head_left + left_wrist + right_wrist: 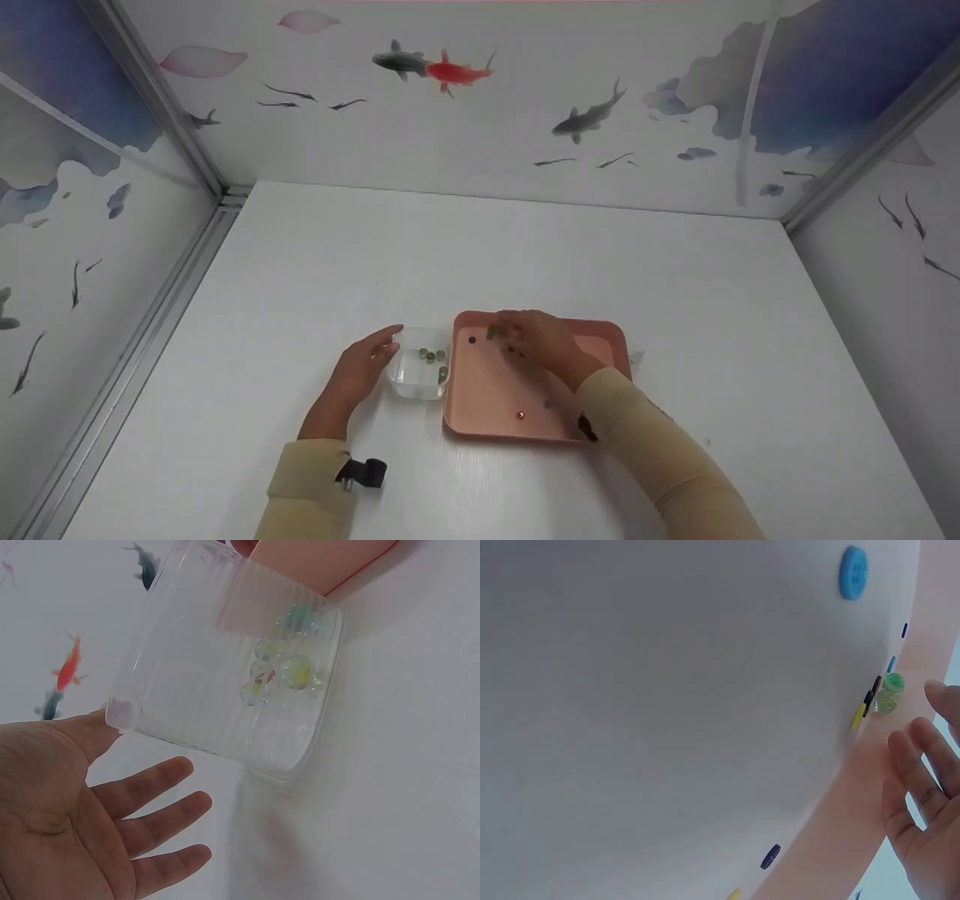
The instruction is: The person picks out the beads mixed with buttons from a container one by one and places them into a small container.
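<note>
A clear plastic box (418, 388) stands beside the left wall of a pink tray (480, 405). Several greenish glass marbles (298, 672) lie on its bottom. My left hand (358, 373) is at the box's left side, one fingertip touching the rim's corner and the other fingers spread apart from it. Over the tray's far part is my right hand (544, 341), fingers loosely bent and nothing visible between them. Two green marbles (889, 694) rest near its fingertips in the right wrist view, by the tray's wall, with several buttons (859, 715) close by.
More buttons are scattered in the tray: a blue one (853, 574), a dark one (472, 340) and a reddish one (520, 415). A small clear object (637, 357) lies just beyond the tray's right edge. Walls with painted fish enclose the white table (322, 262).
</note>
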Tool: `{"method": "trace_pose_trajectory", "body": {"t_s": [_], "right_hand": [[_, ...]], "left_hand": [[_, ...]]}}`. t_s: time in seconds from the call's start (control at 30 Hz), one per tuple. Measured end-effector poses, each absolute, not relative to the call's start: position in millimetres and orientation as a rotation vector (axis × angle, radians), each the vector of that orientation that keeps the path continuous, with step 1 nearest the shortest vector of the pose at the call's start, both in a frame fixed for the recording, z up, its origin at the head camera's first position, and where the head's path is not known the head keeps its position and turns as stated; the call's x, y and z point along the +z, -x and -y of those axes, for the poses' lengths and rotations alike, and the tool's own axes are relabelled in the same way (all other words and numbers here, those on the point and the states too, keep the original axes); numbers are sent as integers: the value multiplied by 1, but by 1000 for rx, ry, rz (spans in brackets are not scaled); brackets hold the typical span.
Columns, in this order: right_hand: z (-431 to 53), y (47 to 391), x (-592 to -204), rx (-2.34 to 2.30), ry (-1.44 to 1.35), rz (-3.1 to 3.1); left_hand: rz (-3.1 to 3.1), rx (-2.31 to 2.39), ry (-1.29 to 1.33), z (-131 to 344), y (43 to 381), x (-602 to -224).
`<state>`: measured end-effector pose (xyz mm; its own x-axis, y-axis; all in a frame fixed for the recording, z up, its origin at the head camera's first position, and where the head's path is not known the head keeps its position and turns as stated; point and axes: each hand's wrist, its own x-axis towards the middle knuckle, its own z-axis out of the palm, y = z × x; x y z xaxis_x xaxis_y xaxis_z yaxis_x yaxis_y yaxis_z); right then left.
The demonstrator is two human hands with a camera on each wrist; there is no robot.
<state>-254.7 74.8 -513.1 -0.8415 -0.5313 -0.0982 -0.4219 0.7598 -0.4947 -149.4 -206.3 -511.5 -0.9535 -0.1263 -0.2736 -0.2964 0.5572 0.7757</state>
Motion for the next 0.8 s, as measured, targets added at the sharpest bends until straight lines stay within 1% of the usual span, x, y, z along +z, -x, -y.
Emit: {"method": "trace_pose_trajectory", "body": {"t_s": [0.4, 0.8], "right_hand": [[-75, 254, -519, -697, 859, -2722], [-71, 251, -517, -651, 768, -2737]], "left_hand": [[-2611, 1380, 301, 208, 146, -511], [-2618, 1374, 293, 208, 147, -509]]}}
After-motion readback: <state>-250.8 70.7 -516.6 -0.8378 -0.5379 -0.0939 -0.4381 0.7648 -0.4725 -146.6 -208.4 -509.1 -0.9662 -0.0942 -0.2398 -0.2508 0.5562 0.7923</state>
